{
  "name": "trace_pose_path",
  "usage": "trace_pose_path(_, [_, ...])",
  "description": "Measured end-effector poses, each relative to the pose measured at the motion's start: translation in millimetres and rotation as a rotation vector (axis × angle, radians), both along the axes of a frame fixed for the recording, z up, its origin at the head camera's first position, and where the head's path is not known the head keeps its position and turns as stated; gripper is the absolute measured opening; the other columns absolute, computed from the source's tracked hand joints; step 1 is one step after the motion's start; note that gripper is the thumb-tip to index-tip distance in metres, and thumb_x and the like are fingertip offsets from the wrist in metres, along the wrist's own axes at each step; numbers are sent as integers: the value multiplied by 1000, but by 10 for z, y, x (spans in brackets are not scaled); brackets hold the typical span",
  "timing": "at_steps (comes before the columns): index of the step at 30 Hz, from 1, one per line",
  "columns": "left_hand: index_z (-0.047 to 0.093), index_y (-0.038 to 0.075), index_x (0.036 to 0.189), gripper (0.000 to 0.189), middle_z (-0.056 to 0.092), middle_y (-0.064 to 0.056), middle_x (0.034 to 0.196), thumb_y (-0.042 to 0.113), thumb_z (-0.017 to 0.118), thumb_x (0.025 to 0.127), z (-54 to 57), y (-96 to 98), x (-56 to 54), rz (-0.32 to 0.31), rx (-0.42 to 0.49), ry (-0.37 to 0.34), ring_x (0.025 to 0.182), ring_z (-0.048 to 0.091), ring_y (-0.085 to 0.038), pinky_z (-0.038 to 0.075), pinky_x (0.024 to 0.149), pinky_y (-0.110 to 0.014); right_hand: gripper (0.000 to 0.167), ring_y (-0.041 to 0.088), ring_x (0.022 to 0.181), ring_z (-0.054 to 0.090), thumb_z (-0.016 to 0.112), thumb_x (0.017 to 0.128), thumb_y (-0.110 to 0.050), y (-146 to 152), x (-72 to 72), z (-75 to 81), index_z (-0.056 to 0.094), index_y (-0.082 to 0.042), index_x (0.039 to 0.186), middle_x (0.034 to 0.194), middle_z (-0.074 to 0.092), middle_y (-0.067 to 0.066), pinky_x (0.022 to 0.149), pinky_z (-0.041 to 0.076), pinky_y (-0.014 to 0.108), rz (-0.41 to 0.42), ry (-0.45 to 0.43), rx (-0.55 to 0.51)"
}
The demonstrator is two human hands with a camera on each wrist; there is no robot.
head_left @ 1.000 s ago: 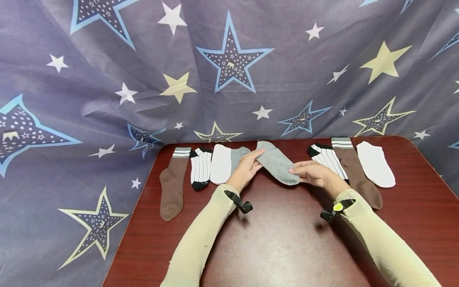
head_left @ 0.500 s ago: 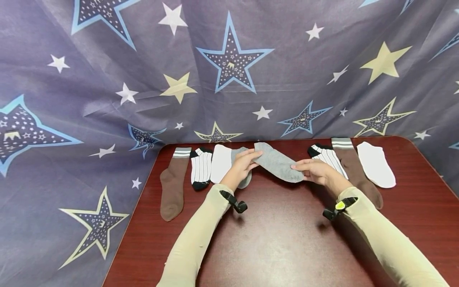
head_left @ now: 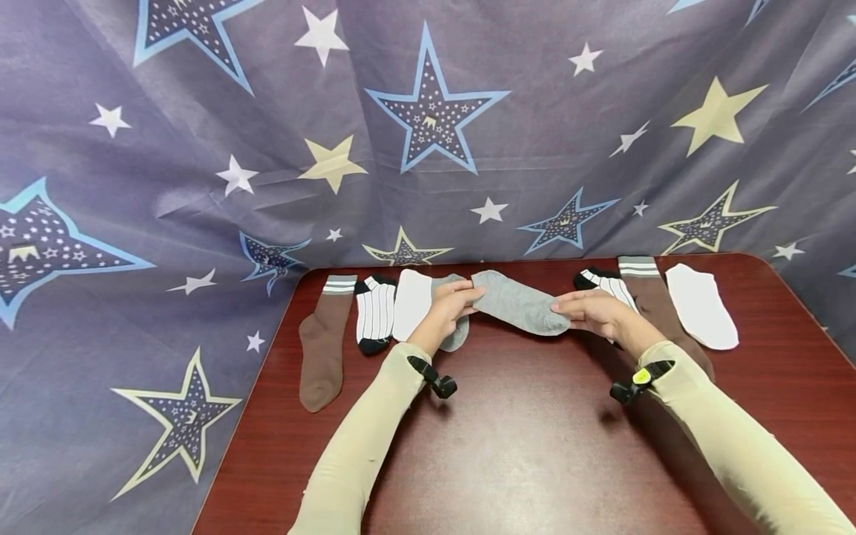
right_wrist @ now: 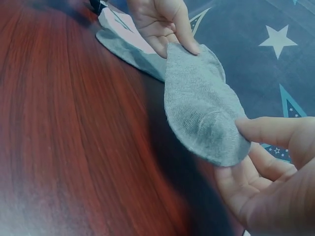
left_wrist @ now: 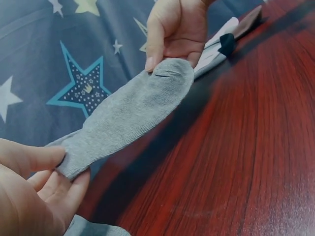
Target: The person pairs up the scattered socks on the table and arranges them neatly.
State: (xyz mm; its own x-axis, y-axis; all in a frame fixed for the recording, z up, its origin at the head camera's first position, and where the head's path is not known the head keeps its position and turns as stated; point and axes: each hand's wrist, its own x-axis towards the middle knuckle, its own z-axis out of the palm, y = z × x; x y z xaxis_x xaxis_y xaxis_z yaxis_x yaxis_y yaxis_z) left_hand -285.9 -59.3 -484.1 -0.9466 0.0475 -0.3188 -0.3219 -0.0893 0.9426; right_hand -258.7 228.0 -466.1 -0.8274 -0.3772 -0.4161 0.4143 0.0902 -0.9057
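Note:
A grey ankle sock [head_left: 518,303] is stretched between both hands, raised over the far part of the table. My left hand [head_left: 449,306] pinches its cuff end between thumb and fingers. The toe end is pinched by my right hand [head_left: 597,315], thumb on top and fingers beneath. In the left wrist view the sock [left_wrist: 128,115] hangs flat and slightly wrinkled at the toe. The right wrist view shows the same sock [right_wrist: 204,110] from its toe end. Behind my left hand lies a second grey sock [head_left: 458,340], partly hidden by that hand.
Left on the reddish-brown table [head_left: 508,446] lie a brown sock [head_left: 323,349], a striped black-and-white sock [head_left: 375,312] and a white sock [head_left: 411,301]. Right lie another striped sock [head_left: 611,286], a brown sock [head_left: 645,286] and a white sock [head_left: 701,306]. A star-patterned cloth [head_left: 455,200] hangs behind.
The held grey sock has swung closer to level. My left hand has shifted slightly left, uncovering more of the second grey sock, and my right hand has moved a little right and up.

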Motion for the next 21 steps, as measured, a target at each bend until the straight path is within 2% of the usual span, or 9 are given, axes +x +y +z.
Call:
trace_pose_path(7, [68, -5, 120, 32, 64, 3, 88, 6, 74, 91, -8, 37, 26, -14, -81, 58, 70, 62, -4, 60, 71, -21, 18, -2, 73, 61, 62, 100, -9, 33, -15, -8, 68, -22, 90, 77, 69, -17, 74, 52, 22, -35, -6, 58])
trace_pose_path(10, [69, -5, 115, 29, 63, 2, 87, 5, 76, 89, -2, 50, 42, -7, -99, 75, 70, 63, -4, 61, 71, -23, 13, -1, 72, 60, 66, 99, -11, 44, -18, -15, 69, -20, 89, 76, 69, -17, 73, 53, 21, -60, 14, 97])
trace_pose_path(14, [70, -7, 111, 27, 64, 0, 89, 3, 78, 87, -1, 62, 56, 6, -128, 93, 70, 64, -5, 62, 71, -25, 5, 1, 73, 58, 72, 96, -14, 50, -9, -2, 70, -16, 91, 77, 67, -17, 73, 54, 22, -78, 64, 169])
trace_pose_path(18, [71, -7, 111, 27, 68, -6, 96, 1, 78, 87, -9, 68, 58, 22, -164, 103, 68, 65, -7, 63, 71, -26, 6, 3, 73, 55, 72, 95, -14, 35, -4, 6, 71, -15, 89, 77, 63, -16, 72, 55, 22, -87, 123, 243])
trace_pose_path(21, [71, -8, 110, 26, 71, -13, 102, 0, 78, 87, -14, 72, 59, 22, -186, 112, 68, 66, -7, 63, 71, -26, 5, 4, 71, 53, 73, 94, -13, 14, -6, -1, 71, -10, 91, 75, 60, -14, 70, 56, 22, -100, 170, 301])
